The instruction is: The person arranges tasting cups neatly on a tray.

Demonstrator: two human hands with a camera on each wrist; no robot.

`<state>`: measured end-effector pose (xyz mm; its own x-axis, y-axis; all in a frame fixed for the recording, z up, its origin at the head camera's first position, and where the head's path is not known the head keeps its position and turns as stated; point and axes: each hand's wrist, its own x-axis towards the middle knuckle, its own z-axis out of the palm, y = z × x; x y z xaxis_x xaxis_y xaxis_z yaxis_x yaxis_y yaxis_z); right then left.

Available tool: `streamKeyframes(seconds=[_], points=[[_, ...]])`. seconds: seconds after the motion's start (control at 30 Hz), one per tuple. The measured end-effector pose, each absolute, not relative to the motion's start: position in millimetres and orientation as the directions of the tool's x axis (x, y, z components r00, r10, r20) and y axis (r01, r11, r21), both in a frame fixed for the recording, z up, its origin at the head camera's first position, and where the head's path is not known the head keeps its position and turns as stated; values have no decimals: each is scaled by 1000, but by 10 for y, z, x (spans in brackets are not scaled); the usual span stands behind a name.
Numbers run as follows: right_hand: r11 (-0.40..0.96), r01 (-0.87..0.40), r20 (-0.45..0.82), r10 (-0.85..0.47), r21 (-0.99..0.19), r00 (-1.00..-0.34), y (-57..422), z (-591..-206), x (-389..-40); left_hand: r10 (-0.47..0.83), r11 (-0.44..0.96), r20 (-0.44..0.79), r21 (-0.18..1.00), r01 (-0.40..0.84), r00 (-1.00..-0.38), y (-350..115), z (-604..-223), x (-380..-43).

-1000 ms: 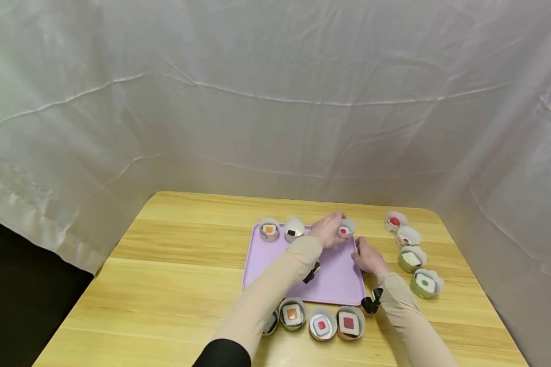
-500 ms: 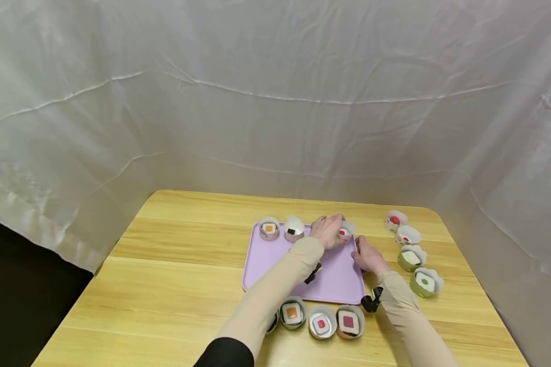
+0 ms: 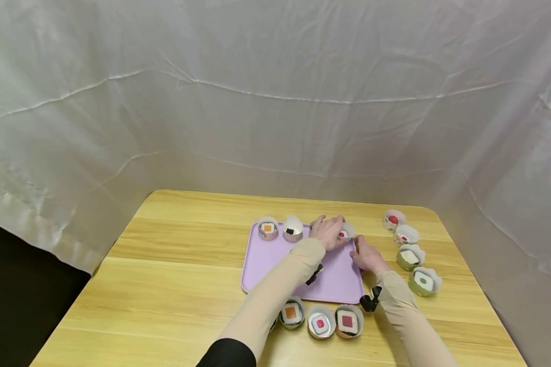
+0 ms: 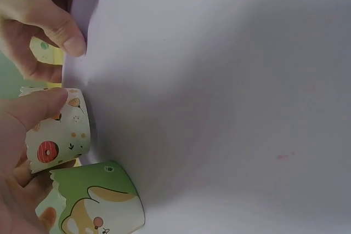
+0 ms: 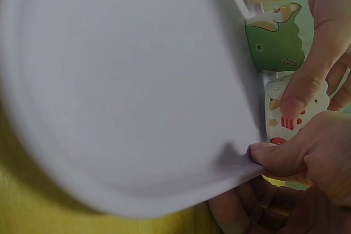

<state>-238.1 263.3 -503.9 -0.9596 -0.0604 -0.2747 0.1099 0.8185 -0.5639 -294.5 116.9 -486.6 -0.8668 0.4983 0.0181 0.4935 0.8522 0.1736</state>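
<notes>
At the far right corner of the lilac tray [image 3: 270, 260], my left hand [image 3: 328, 232] grips a white paper baking cup [image 4: 79, 132] printed with a donut, thumb on its wall. A red-centred white piece shows inside that cup in the head view. Beside it stands a green paper cup with a dog print [image 4: 107, 201], mostly behind my left hand from above. My right hand [image 3: 368, 255] pinches the tray's right rim, thumb on top, close to the white cup. Two more cups, one with an orange-centred piece [image 3: 268, 228] and one dark-topped [image 3: 293, 229], line the tray's far edge.
Several filled paper cups stand on the wooden table [image 3: 174, 265]: a column to the right, including a green cup [image 3: 424, 282], and a row before the tray, including a cup with a dark-red-centred piece [image 3: 348, 321]. My left forearm partly covers that row. Pale cloth [image 3: 275, 127] hangs behind.
My left hand has shifted very slightly right and nearer, with the white cup still in its grip. My right hand keeps its place on the tray rim.
</notes>
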Motion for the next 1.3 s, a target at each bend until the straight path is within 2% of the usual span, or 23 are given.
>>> streamKeyframes(seconds=[0.7,1.3], points=[[813,107,-264,-60,-573,-963,2625,-5047,-2366,417,909,25,11,417,-909,1266,-4931,-2881],[809,98,-250,-63,-580,-966,2634,-5060,-2373,439,899,6,0,439,-898,1233,-4859,-2858]])
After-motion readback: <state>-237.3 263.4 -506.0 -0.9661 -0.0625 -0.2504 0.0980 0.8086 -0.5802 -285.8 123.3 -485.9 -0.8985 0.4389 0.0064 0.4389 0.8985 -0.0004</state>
